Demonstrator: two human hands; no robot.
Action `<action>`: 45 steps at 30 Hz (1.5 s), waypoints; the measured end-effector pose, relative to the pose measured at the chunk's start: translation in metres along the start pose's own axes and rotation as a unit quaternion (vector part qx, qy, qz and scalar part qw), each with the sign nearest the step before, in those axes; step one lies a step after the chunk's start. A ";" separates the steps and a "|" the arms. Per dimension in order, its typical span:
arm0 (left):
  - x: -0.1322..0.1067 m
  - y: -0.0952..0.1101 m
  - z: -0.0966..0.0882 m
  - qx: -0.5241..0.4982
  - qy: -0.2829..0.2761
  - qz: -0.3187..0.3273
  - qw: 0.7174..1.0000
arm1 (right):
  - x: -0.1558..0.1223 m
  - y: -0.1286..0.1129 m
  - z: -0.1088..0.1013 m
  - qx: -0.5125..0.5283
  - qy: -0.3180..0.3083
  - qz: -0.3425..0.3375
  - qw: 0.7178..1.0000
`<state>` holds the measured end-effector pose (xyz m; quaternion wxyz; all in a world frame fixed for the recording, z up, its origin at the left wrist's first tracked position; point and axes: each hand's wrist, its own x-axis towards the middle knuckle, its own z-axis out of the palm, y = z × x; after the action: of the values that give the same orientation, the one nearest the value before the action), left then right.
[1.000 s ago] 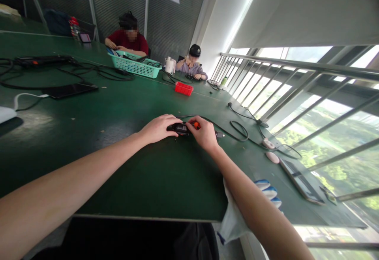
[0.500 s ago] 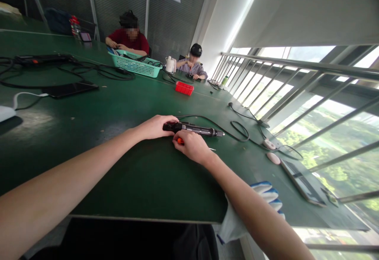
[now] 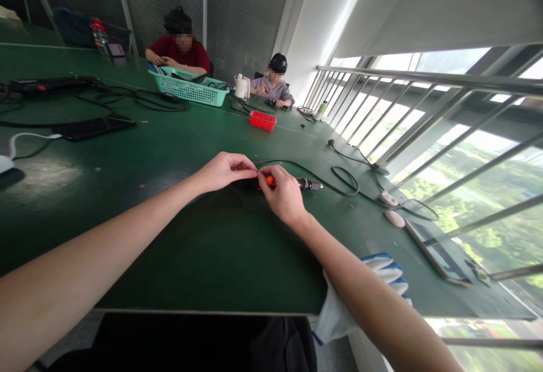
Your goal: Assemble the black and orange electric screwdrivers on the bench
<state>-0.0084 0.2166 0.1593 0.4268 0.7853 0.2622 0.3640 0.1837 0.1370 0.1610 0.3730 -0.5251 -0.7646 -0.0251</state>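
Observation:
My left hand (image 3: 224,169) is closed in a pinch, its thumb and forefinger brought together at the right hand's fingertips. What they hold, if anything, is too small to make out. My right hand (image 3: 285,194) is curled round a screwdriver with an orange handle (image 3: 270,181), which shows between thumb and forefinger; its shaft is hidden now. Under and behind both hands lies a black corded electric screwdriver (image 3: 310,184), its bit end pointing right. The hands cover most of its body. Its black cable (image 3: 292,161) runs off to the right.
On the green table (image 3: 190,270) are a red bin (image 3: 262,121), a mint basket (image 3: 190,90) and a dark tablet (image 3: 95,127). A white-and-blue glove (image 3: 339,310) hangs over the near edge under my right forearm. Two people sit across; a railing (image 3: 424,81) borders the right.
My left hand has come off the electric screwdriver's rear end and now pinches near the right fingertips. My right hand has lifted and turned slightly, still with the orange handle.

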 end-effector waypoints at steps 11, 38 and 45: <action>-0.002 -0.005 -0.026 0.254 -0.008 0.084 0.963 | 0.001 0.000 -0.034 -0.005 0.138 -0.070 0.988; -0.007 -0.015 -0.025 0.293 -0.017 0.094 0.951 | -0.009 0.000 -0.017 0.132 0.108 -0.084 0.982; -0.007 -0.024 -0.021 0.238 -0.016 0.061 0.969 | -0.007 0.000 -0.017 0.065 0.094 -0.084 0.990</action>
<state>-0.0315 0.2334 0.1440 0.2086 0.8844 0.2863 0.3041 0.1938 0.1239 0.1693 0.4734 -0.4288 -0.7674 -0.0557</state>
